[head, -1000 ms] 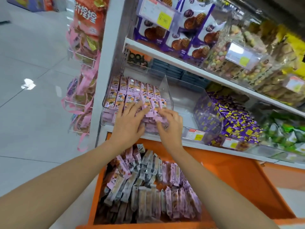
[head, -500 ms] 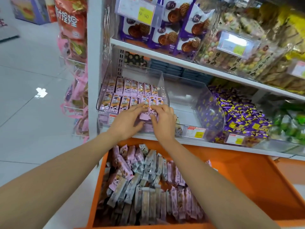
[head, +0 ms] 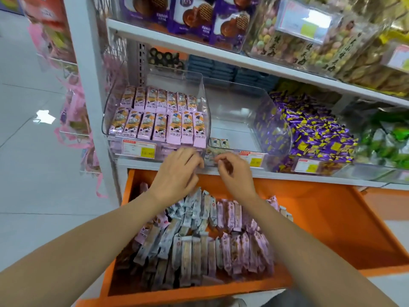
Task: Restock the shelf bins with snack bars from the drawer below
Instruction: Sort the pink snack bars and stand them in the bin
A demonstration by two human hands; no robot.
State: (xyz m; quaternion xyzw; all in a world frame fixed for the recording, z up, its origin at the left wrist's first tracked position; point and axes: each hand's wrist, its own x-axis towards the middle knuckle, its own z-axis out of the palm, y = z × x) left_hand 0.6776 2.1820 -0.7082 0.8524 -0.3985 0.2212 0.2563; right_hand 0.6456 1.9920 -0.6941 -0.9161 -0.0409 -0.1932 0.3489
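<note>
Left hand (head: 177, 171) and right hand (head: 234, 171) side by side at shelf edge (head: 309, 177), fingers curled, contents indiscernible, pink snack bars (head: 159, 127) in clear bin (head: 194, 83) just above left hand, loose bars (head: 199, 247) in orange drawer (head: 332, 218) below both hands

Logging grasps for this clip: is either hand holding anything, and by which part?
Cannot be told: left hand and right hand curl their fingers, palms mostly hidden; nothing visibly held.

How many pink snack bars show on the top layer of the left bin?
14: seven in the front row and seven in the back row, side by side across the left bin. Further layers underneath are mostly hidden.
</note>
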